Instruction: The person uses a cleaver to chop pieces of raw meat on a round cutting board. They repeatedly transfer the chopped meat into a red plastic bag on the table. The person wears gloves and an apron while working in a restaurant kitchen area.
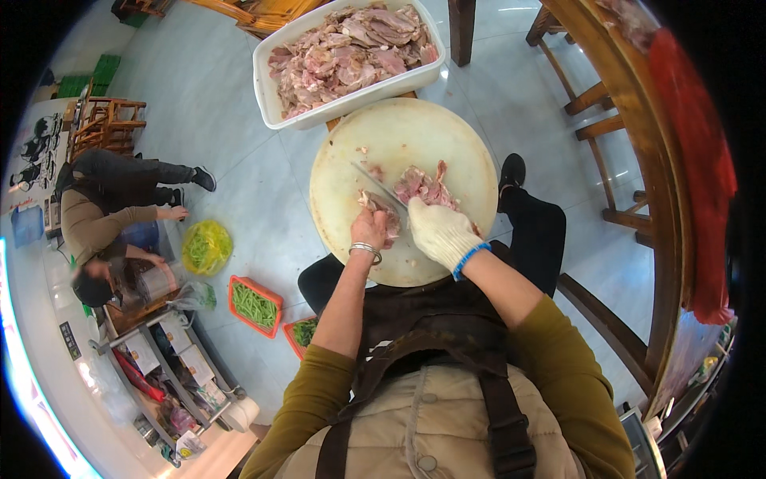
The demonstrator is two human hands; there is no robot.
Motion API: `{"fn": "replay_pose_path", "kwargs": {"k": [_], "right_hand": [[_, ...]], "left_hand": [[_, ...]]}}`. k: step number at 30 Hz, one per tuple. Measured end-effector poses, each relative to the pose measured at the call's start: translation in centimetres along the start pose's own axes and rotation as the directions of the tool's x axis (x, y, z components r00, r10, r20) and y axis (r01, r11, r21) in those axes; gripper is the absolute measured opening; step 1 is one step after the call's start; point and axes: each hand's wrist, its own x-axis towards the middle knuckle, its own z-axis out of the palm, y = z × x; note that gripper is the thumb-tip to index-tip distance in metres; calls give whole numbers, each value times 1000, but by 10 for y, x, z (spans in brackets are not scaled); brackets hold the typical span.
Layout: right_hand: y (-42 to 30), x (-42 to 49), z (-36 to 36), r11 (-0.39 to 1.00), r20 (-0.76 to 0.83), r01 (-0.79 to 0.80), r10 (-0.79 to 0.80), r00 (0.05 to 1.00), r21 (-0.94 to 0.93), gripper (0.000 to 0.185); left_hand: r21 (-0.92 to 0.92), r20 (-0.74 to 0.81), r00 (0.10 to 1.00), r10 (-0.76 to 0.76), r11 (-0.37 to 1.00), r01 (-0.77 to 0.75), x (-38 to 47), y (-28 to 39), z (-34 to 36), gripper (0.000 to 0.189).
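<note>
A round pale chopping board [341,161] lies before me with meat scraps on it. My left hand [369,232], bare and with bracelets at the wrist, grips a piece of raw meat [388,217] at the board's middle left. My right hand [444,235], in a white knit glove with a blue cuff, is closed on a knife, its handle hidden by the glove. The knife's blade [379,184] slants up to the left between the two pieces of meat. Another piece of raw meat with bone [423,187] lies just beyond the glove, at its fingers.
A white plastic tub [359,103] heaped with meat stands beyond the board. At left are an orange basket of green beans [254,306], a yellow bag of green vegetables [206,247] and a seated person [99,221]. Wooden table legs [462,33] and a table edge [664,149] stand at right.
</note>
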Motion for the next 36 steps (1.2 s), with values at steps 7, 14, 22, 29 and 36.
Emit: {"fn": "replay_pose_path", "kwargs": {"k": [7, 14, 22, 29, 36], "right_hand": [[3, -59, 0, 998, 42, 52, -54, 998, 35, 16], [4, -57, 3, 1000, 156, 5, -6, 988, 8, 24], [-4, -40, 18, 998, 112, 52, -49, 992, -22, 24], [-7, -31, 49, 965, -79, 48, -70, 994, -257, 39], [-20, -6, 44, 985, -79, 64, -77, 994, -161, 32]], "left_hand": [[-206, 198, 966, -169, 956, 209, -6, 19, -10, 40], [-386, 314, 937, -155, 881, 275, -4, 6, -17, 40], [-583, 274, 948, -163, 756, 299, -8, 0, -9, 18], [-694, 211, 976, -58, 694, 191, -13, -1, -6, 10], [-683, 233, 972, -30, 706, 185, -12, -16, -1, 32]]}}
